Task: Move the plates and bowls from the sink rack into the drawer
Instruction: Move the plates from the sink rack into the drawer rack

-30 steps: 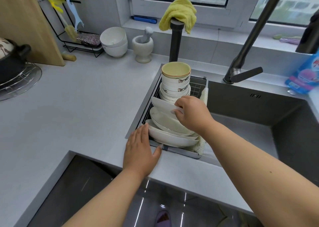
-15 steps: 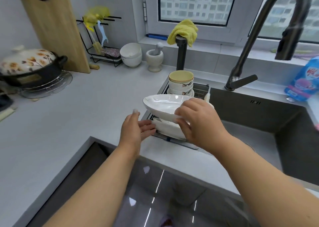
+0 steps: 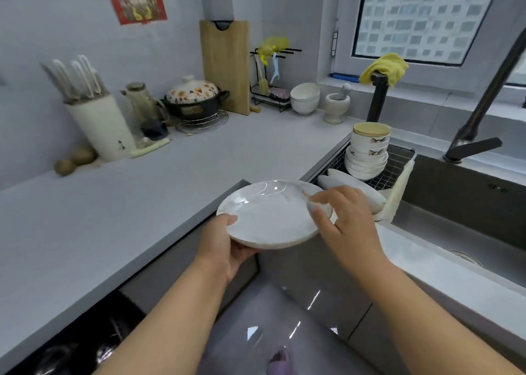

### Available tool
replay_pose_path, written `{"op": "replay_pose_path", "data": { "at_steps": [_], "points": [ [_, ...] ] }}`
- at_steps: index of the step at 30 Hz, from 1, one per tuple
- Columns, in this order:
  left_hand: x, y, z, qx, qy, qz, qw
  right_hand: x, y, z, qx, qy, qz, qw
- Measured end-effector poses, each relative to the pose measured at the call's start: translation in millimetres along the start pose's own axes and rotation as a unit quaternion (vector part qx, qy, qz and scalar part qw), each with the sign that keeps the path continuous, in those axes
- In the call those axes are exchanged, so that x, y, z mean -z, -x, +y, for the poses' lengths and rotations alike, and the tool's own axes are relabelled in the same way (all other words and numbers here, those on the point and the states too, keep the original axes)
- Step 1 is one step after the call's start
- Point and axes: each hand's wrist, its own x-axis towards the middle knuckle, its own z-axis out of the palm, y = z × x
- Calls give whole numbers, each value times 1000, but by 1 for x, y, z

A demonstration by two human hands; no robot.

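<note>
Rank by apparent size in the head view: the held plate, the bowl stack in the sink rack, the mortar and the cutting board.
1. Plate, though being nearest the camera inflates it.
2. Cutting board, not far behind.
3. Bowl stack.
4. Mortar, farther back, so its true size is unsure.

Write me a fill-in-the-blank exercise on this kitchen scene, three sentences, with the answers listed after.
1. The left hand holds the white plate from below at its ____ edge.
2. The yellow cloth is draped over a black ____.
3. The stack of bowls stands in the sink ____.

Missing words: left; post; rack
</note>
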Motion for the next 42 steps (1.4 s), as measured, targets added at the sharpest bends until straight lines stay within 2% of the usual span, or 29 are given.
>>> {"op": "replay_pose_path", "data": {
  "at_steps": [3, 5, 7, 9, 10, 12, 15, 20, 25, 27, 30, 33, 38, 42],
  "points": [
    [44, 27, 5, -31, 15, 50, 998, -23, 8, -28, -113, -49, -41, 992],
    [76, 44, 7, -45, 27, 84, 995, -40, 17, -50, -207, -161, -121, 957],
    [106, 62, 10, -50, 51, 112, 991, -60, 29, -76, -298, -322, -220, 871],
    [140, 80, 11, -58, 65, 146, 985, -80, 41, -101, -358, -450, -275, 770],
    [157, 87, 11, -62, 69, 163, 982, -89, 47, -114, -372, -491, -292, 732],
    [195, 102, 9, -65, 84, 189, 976, -108, 58, -140, -380, -514, -321, 699],
    [251, 128, 5, -60, 90, 226, 968, -137, 80, -182, -373, -483, -364, 704],
    [359, 179, -13, -27, 8, 316, 948, -197, 130, -256, -364, -409, -432, 717],
    [484, 238, -38, 23, -105, 438, 893, -263, 199, -327, -336, -325, -521, 714],
    [529, 260, -52, 32, -189, 467, 863, -294, 228, -351, -322, -277, -551, 718],
    [580, 289, -69, 52, -335, 463, 819, -337, 268, -382, -286, -222, -585, 726],
    [616, 306, -85, 77, -430, 446, 782, -379, 301, -405, -217, -166, -614, 741],
    [646, 314, -108, 137, -528, 399, 736, -437, 337, -430, -153, -106, -626, 757],
    [656, 314, -117, 148, -561, 369, 726, -497, 352, -420, -122, -67, -635, 760]
  ]
}}
